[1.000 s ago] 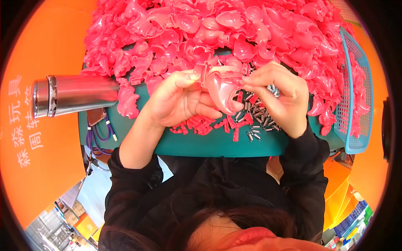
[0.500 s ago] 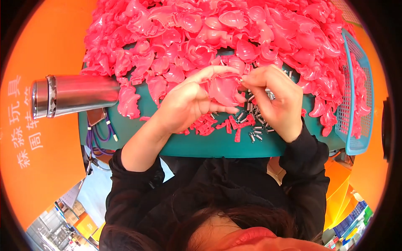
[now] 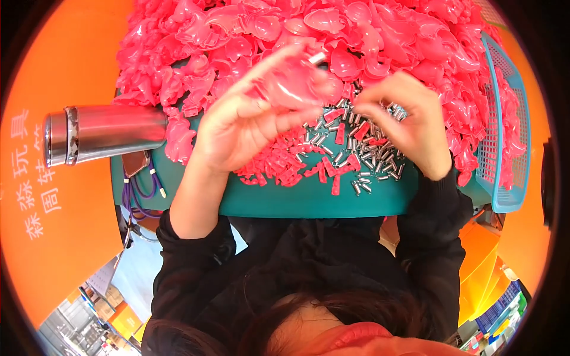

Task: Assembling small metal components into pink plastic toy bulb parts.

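Note:
My left hand [image 3: 228,121] is raised over the table, closed around a pink plastic shell piece [image 3: 291,86], blurred by motion. A small silver metal cylinder [image 3: 317,58] shows at the shell's upper edge. To the right, my right hand [image 3: 412,113] hovers over a scatter of small silver metal cylinders [image 3: 380,157]. Its thumb and forefinger are curled and slightly apart, and nothing shows between them. Small pink plastic bits [image 3: 276,163] lie in a heap below my left hand, some mixed with the metal cylinders.
A large pile of pink shell pieces [image 3: 261,26] covers the far part of the green table [image 3: 309,204]. At the left lies a metal flask [image 3: 113,135], with a purple cord [image 3: 133,199] below it. A blue mesh basket [image 3: 504,202] with pink pieces stands at the right edge.
My left hand has moved up and left with the shell. My right hand has drawn away from the shell to the right, uncovering more metal cylinders and pink bits.

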`<state>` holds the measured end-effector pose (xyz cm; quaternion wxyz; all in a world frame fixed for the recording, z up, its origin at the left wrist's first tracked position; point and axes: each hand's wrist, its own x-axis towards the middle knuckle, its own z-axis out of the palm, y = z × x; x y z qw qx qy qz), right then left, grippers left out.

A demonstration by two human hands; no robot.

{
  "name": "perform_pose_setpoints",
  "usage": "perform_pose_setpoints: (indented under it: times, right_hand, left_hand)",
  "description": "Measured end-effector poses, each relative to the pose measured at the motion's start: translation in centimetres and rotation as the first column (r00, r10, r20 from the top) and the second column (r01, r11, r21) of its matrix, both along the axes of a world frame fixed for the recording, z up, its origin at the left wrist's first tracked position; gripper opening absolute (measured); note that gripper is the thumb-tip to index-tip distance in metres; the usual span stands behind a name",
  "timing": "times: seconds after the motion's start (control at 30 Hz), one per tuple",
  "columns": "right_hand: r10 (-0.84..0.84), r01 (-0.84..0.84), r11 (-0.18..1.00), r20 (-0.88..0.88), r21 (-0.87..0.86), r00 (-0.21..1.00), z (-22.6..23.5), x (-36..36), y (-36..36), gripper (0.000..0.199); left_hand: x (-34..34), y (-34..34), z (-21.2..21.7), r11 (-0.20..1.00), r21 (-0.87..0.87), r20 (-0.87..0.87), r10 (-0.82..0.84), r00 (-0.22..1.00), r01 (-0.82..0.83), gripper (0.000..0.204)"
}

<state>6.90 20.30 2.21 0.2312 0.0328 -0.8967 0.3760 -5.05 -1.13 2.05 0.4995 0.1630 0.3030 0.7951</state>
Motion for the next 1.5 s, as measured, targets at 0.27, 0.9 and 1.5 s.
perform_pose_setpoints:
  times: [0.27, 0.9, 1.5]
  right_hand:
    - [0.083, -0.151, 0.923, 0.200, 0.354, 0.976, -1.9, 0.8, -3.0, 0.021]
    - [0.297, -0.336, 0.927, 0.219, 0.170, 0.929, -2.7, -0.1, -2.1, 0.019]
    - [-0.117, 0.110, 0.987, -0.055, -0.118, 0.992, -1.2, -0.3, -2.8, 0.020]
  left_hand:
    - [0.6, 0.4, -0.6, 0.977, -0.025, -0.055, 0.210, 0.976, -0.211, 0.067]
    - [0.8, 0.3, -0.6, 0.973, -0.140, -0.059, 0.175, 0.983, -0.182, 0.058]
    - [3.5, 1.2, -1.3, 0.966, -0.241, -0.038, 0.089, 0.995, -0.095, 0.063]
